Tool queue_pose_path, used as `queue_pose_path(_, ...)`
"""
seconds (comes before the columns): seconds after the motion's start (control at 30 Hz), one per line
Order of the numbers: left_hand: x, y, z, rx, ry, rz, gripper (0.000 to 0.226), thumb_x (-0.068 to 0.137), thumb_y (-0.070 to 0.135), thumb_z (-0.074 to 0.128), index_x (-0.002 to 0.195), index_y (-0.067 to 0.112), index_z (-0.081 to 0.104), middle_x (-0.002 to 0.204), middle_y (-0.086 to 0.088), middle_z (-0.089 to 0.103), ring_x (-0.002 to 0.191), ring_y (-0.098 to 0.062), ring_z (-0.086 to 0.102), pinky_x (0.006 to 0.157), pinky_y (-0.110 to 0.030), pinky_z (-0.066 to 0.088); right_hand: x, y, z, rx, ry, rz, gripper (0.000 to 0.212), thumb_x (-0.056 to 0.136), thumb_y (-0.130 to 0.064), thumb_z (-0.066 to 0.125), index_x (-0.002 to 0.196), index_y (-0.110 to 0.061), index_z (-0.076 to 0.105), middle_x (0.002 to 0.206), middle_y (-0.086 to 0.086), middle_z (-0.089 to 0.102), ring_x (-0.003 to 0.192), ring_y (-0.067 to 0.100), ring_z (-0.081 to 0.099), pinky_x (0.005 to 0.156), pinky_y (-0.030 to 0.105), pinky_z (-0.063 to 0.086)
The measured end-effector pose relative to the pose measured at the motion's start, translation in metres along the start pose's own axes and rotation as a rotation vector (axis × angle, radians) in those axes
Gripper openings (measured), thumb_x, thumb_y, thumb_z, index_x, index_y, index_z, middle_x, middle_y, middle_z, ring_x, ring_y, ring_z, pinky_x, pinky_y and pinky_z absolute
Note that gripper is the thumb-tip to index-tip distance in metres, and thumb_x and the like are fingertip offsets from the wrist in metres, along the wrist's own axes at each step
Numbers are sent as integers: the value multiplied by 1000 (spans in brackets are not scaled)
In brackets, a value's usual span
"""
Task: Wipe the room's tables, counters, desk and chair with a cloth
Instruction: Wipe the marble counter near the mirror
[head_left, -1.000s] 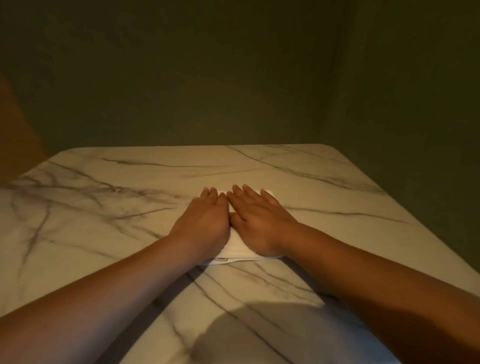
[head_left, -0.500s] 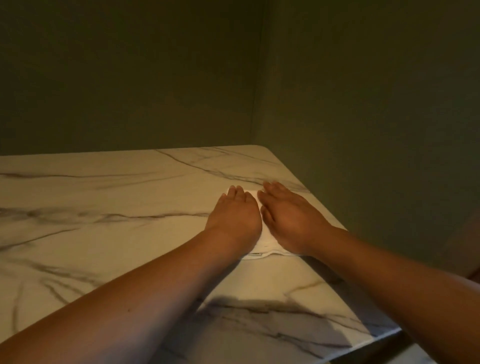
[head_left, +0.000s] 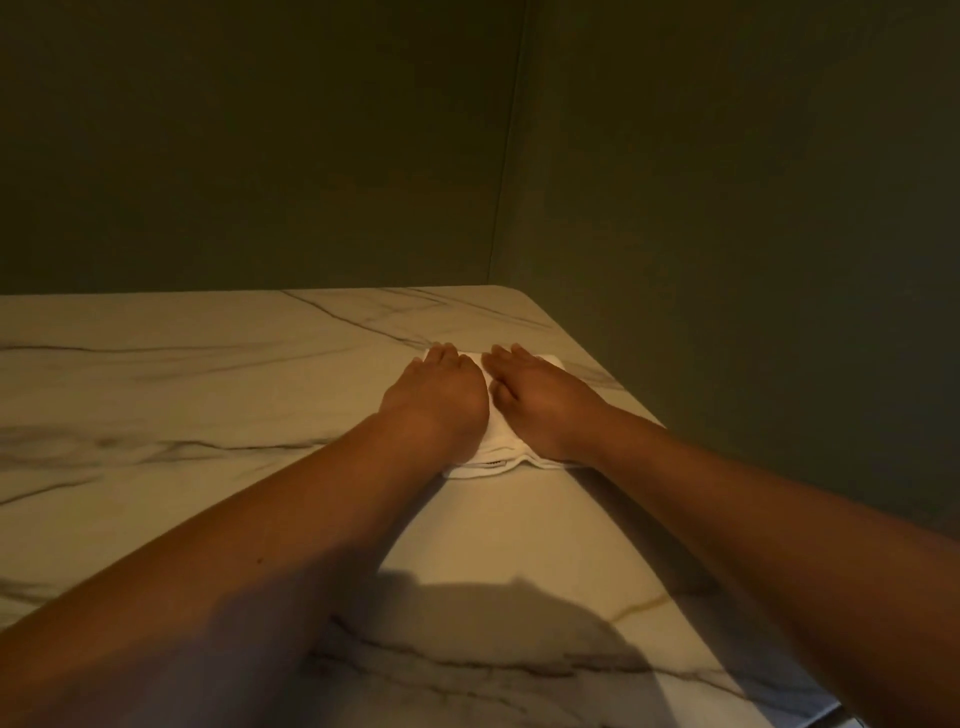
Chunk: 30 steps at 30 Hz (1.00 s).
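Head view: a folded white fabric cloth (head_left: 501, 449) lies flat on the pale marble-patterned table (head_left: 208, 374), near its far right corner. Both hands press it from above — the left hand (head_left: 436, 402) and the right hand (head_left: 535, 397) side by side, fingers straight, nothing gripped. Soft and light, the cloth will likely bunch or slide unevenly — flat palms spread across its top suit it better than a pinch at the near hem, which already lifts slightly.

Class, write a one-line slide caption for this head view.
Both hands, left and right, press a white cloth flat on the marble table.
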<state>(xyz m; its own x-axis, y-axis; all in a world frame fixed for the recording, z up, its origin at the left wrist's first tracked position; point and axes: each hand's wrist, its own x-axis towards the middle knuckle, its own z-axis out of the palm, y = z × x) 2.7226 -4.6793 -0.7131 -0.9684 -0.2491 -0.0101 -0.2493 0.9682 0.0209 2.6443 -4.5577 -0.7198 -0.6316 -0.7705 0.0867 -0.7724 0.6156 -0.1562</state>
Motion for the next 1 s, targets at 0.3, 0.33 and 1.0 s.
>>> queue_pose_path(0.3,-20,-102,7,-32,50,-58,66,102,11,47,159,1,15,168,-18,8,157,-30,6,127,-42,12,47,-86,21,-4,-10,-66,52,111,-28,29,160,-11,26,168,10,22,156,27,14,122,33,15)
queue_pose_path(0.33,-25,-116,7,-43,56,-67,63,103,12,44,159,2,16,169,-18,8,157,-29,5,127,-42,12,52,-98,24,-8,-12,-77,52,111,-28,29,160,-11,26,168,11,22,156,27,15,123,33,15)
queue_pose_path(1.0,-206,-397,4,-7,89,-281,49,108,15,31,154,1,27,165,-21,19,154,-32,17,122,-41,21,102,-420,74,-43,-63,-376,51,109,-27,28,155,-4,32,163,19,29,152,37,22,120,43,23)
